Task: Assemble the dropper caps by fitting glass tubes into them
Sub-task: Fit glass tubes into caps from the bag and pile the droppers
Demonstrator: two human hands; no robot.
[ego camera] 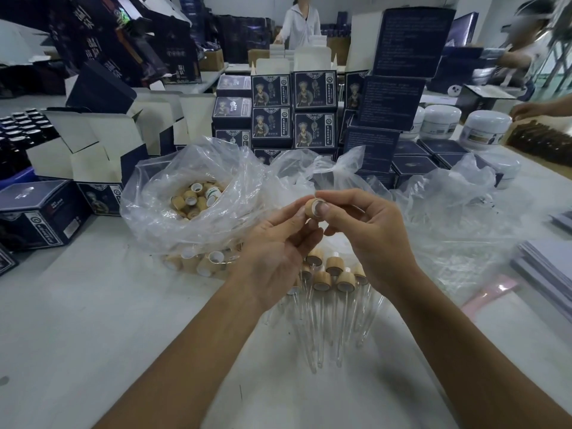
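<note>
Both hands' fingers (323, 209) pinch cap (312, 207) (box writing illegible)

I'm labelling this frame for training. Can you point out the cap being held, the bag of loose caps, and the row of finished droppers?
held cap (312, 207): head view, on its wooden side wall.
bag of loose caps (161, 209): head view, on its clear plastic wall.
finished droppers (335, 264): head view, on one wooden cap in the row.

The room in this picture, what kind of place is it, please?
Probably a packing workshop for cosmetics. Stacks of printed product boxes fill the table, a plastic bag holds loose wooden caps, and finished droppers lie in front. Other people work at tables behind.
</note>
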